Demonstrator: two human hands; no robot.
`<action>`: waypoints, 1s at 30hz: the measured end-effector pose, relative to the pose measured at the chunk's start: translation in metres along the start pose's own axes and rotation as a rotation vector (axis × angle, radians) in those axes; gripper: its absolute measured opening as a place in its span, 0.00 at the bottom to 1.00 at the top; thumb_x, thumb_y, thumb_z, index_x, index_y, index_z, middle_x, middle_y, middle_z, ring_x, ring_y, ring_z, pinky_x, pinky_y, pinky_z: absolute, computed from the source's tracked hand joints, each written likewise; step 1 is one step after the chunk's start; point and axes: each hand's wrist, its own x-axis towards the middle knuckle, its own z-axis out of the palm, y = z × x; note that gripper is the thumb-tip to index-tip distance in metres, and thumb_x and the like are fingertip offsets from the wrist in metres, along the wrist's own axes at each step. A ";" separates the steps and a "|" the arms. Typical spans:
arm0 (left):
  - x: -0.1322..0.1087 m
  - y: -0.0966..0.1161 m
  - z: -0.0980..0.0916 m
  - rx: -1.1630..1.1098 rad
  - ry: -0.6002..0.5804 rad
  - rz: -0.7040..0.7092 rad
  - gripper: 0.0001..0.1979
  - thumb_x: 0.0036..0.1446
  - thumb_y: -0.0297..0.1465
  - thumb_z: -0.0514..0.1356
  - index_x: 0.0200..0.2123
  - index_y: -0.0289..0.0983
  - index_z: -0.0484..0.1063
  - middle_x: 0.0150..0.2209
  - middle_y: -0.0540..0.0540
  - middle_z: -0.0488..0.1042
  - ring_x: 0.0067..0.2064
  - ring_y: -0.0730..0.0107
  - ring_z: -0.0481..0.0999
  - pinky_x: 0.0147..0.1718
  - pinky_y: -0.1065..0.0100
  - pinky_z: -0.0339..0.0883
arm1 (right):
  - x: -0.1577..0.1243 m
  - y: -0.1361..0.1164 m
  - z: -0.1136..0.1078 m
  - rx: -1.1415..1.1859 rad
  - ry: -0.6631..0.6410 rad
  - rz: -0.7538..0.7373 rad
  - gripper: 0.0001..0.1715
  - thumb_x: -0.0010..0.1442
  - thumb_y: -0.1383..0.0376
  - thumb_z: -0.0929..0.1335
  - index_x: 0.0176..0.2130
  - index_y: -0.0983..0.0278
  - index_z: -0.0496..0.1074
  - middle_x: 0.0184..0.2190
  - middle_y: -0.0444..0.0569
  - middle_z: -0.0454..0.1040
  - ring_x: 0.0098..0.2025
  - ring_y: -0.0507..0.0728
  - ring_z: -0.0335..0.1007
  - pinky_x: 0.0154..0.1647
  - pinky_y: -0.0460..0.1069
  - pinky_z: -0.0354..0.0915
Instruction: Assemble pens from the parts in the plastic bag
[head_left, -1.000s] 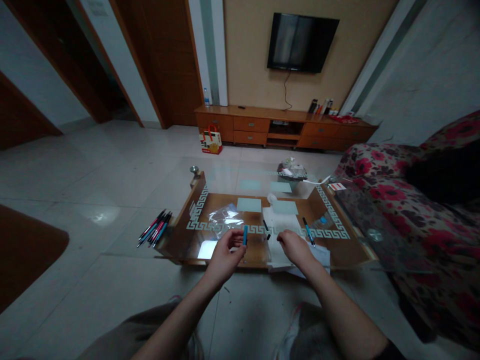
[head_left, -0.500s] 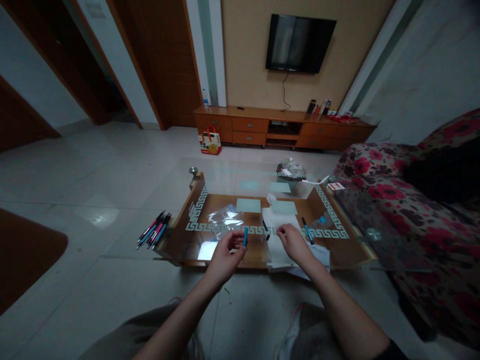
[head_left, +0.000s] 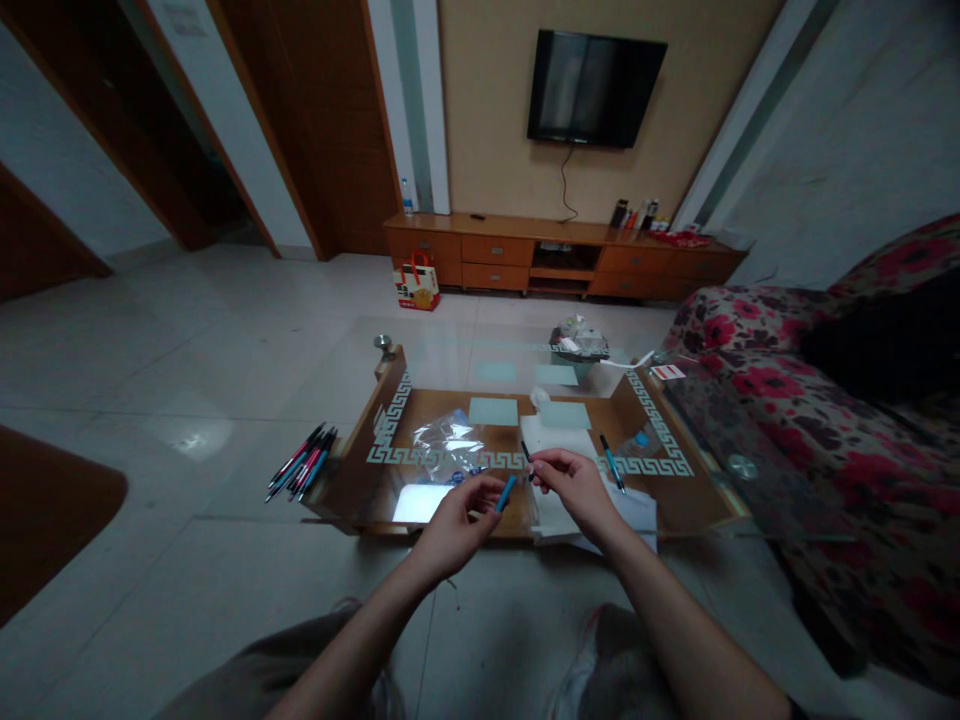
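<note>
My left hand (head_left: 465, 520) is closed around a short blue pen barrel (head_left: 505, 494), which slants up to the right from the fingers. Close by on the right, my right hand (head_left: 574, 485) pinches a small black pen part (head_left: 531, 472) between thumb and fingertips, low over the glass table. A second thin black piece (head_left: 526, 450) lies just beyond those fingertips. To the right of that hand is a blue and black pen (head_left: 613, 465) on the glass. A bundle of several pens (head_left: 302, 463), pink and blue, rests at the table's left end.
Crumpled clear plastic (head_left: 448, 445) lies on the glass coffee table (head_left: 337, 370), left of white paper (head_left: 555, 515). A dark container with a plastic bag (head_left: 579, 340) stands at the far side. A flowered sofa (head_left: 750, 340) flanks the right.
My right hand has moved left and down, closing on the small black part. My left hand has shifted slightly right, and the blue barrel has tilted from upright to slanting.
</note>
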 end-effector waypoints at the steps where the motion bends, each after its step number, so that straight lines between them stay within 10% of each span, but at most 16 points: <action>1: 0.000 0.000 0.001 0.005 -0.009 0.003 0.15 0.54 0.28 0.62 0.46 0.39 0.73 0.42 0.44 0.76 0.40 0.66 0.74 0.36 0.69 0.67 | 0.000 0.001 0.001 -0.003 -0.004 -0.005 0.19 0.53 0.54 0.73 0.38 0.66 0.78 0.28 0.50 0.78 0.28 0.54 0.71 0.29 0.47 0.66; 30: 0.002 0.002 0.002 -0.085 -0.026 0.062 0.14 0.55 0.28 0.62 0.46 0.37 0.73 0.41 0.43 0.76 0.40 0.66 0.75 0.40 0.66 0.69 | -0.012 -0.002 0.015 -0.125 -0.161 -0.108 0.16 0.58 0.54 0.70 0.41 0.62 0.79 0.35 0.48 0.79 0.36 0.54 0.72 0.38 0.48 0.67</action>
